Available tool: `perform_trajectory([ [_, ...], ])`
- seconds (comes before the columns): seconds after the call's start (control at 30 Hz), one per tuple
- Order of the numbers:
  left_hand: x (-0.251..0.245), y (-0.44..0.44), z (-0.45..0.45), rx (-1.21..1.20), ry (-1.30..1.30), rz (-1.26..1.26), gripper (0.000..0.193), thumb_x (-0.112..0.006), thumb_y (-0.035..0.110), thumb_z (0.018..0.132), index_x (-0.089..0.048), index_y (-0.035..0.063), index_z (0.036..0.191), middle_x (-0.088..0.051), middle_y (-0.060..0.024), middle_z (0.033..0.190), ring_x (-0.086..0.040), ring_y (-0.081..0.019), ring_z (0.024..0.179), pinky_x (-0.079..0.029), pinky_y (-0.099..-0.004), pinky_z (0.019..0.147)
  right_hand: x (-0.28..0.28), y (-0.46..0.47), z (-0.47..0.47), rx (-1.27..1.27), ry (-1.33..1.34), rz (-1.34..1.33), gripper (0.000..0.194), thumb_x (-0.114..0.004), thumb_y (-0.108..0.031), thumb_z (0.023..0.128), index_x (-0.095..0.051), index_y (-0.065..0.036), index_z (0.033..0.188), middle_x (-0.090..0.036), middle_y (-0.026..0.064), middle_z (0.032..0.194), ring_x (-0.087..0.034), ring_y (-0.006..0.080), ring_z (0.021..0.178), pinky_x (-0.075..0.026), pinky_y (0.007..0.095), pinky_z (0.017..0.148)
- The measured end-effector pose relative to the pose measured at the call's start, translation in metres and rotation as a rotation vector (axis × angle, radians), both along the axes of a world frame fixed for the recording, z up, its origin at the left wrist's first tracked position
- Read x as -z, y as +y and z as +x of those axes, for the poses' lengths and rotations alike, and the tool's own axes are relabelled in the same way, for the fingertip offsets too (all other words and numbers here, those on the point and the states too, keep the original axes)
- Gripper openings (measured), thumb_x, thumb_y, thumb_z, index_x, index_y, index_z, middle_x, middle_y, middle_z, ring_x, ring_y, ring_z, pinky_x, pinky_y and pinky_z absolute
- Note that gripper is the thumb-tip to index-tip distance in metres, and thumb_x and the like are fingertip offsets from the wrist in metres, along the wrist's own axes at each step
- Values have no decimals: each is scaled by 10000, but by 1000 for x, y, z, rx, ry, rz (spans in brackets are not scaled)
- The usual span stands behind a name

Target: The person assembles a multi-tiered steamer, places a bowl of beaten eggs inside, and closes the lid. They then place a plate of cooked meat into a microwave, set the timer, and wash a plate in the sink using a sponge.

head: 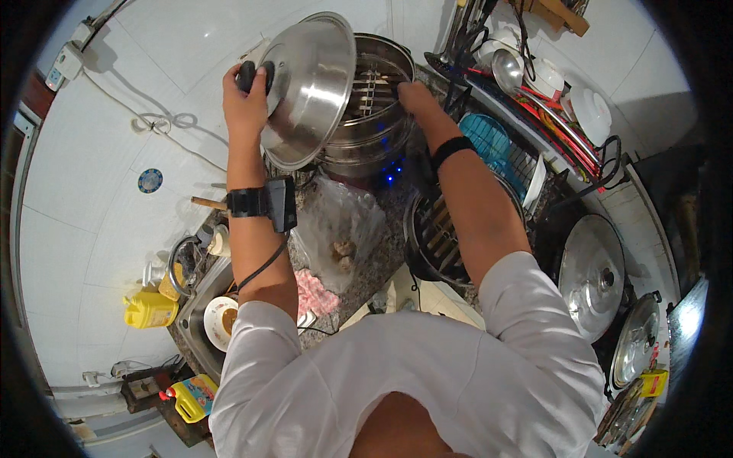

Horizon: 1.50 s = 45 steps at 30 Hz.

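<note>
My left hand (247,100) grips the black knob of a domed stainless-steel lid (312,91). The lid is tilted up on its side, to the left of a steel steamer pot (366,137) and overlapping its edge. Inside the pot's open top lies a slatted rack (366,91) with a pale strip across its slats. At the pot's right rim is my right hand (417,98), fingers curled over the edge; its fingertips are partly hidden. Blue lights glow below the pot. On the stone counter in front sits a clear plastic bag (341,229) with brownish lumps in it.
Below my right forearm stands another pot with a slatted rack (444,229). A wire basket (515,151), bowls (547,77) and a ladle (507,68) are at right, near large lids (592,277). A pink cloth (315,292) and a sink with a bowl (215,320) lie left.
</note>
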<state>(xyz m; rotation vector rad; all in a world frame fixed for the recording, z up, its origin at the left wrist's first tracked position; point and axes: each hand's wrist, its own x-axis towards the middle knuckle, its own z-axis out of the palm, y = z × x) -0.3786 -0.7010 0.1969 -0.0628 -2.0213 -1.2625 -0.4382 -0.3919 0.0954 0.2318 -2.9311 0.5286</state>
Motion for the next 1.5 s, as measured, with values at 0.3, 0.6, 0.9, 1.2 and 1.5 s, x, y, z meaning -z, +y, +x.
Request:
perform_trajectory([
  [0.3, -10, 16, -1, -36, -91, -103, 539, -663, 335, 835, -513, 8, 1236, -604, -230, 1093, -609, -345, 1008, -469, -388, 873, 11, -8, 15, 204, 37, -210, 295, -496, -211, 842, -643, -22, 1015, -575, 285, 1137, -576, 400, 1048, -470, 469, 888],
  [0.6, -20, -10, 4, -112, -4, -115, 519, -662, 322, 835, -519, -17, 1202, -636, -210, 1067, -634, -307, 963, -476, -349, 842, -46, -5, 13, 276, -80, -320, 379, -470, -256, 835, -639, 13, 1042, -596, 237, 1145, -559, 407, 1079, -452, 463, 907],
  [0.9, -27, 2, -3, -4, 12, -50, 515, -668, 320, 831, -523, -3, 1205, -653, -193, 974, -648, -254, 867, -481, -316, 802, -45, 3, -20, -43, -199, 170, 345, -469, -219, 848, -651, 14, 1026, -602, 245, 1124, -575, 415, 1039, -470, 463, 869],
  [1.2, -22, -3, -9, 20, 45, -39, 521, -670, 325, 836, -521, -2, 1214, -649, -188, 981, -640, -234, 827, -486, -306, 776, -53, 0, -7, 182, -204, -157, 197, -551, -61, 809, -652, 56, 932, -672, 178, 982, -678, 296, 803, -580, 408, 604],
  [1.5, -26, -9, 0, 11, 60, -59, 508, -674, 301, 841, -516, -10, 1211, -631, -192, 1045, -631, -218, 877, -480, -302, 800, 10, 47, -71, -258, -31, 207, 77, -664, -54, 709, -677, 15, 742, -683, 139, 765, -676, 260, 665, -561, 377, 604],
])
